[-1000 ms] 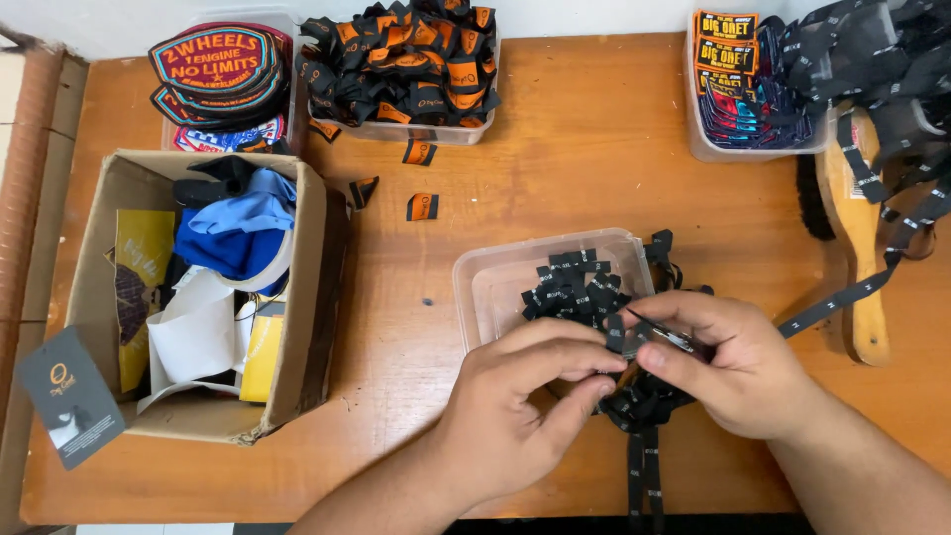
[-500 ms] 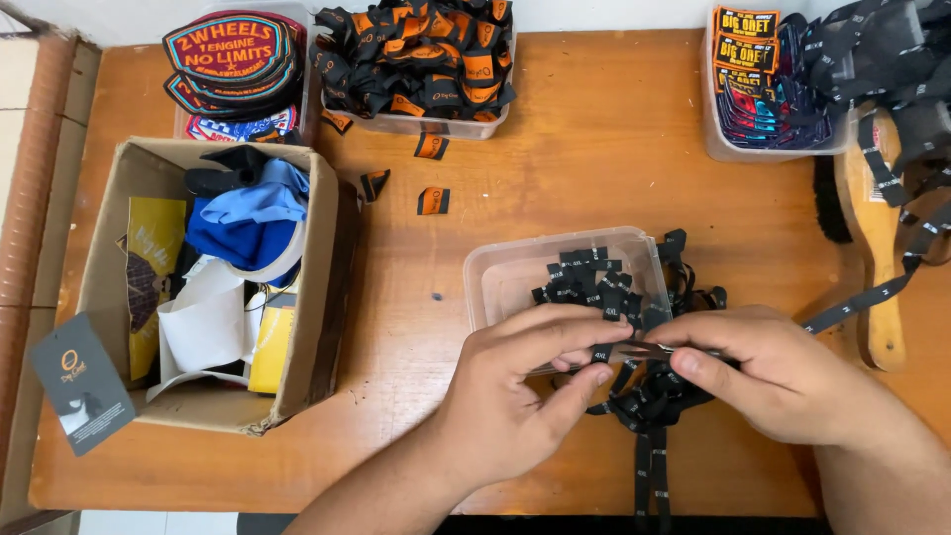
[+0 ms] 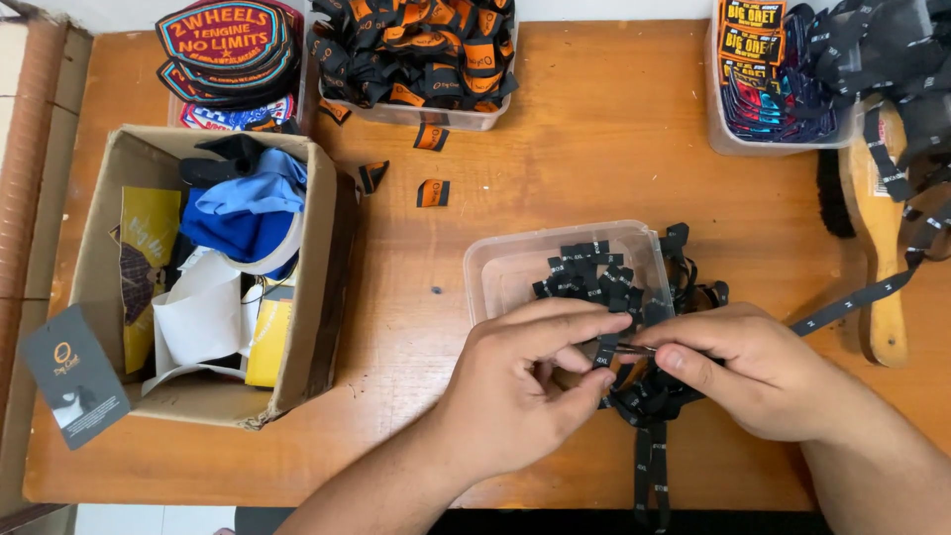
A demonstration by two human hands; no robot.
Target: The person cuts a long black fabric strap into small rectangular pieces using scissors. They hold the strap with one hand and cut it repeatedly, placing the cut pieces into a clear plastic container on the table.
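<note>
My left hand (image 3: 520, 391) and my right hand (image 3: 758, 372) meet at the front of the wooden table (image 3: 594, 168). Together they pinch a black woven label ribbon (image 3: 606, 349) between fingertips. The ribbon runs on to the right as a long strip (image 3: 852, 297) and hangs in a tangle (image 3: 649, 401) under my hands. Just behind them is a clear plastic tub (image 3: 495, 272) holding several cut black labels (image 3: 589, 272).
An open cardboard box (image 3: 317, 248) with blue cloth and papers stands at the left, with a dark hang tag (image 3: 74, 376) beside it. At the back are round patches (image 3: 228, 45), a tub of black-and-orange labels (image 3: 416, 50) and a tub of patches (image 3: 763, 69). A wooden brush (image 3: 877, 218) lies right.
My fingers have closed in on the ribbon piece between my hands, and my right hand has shifted slightly right. The rest has stayed in place.
</note>
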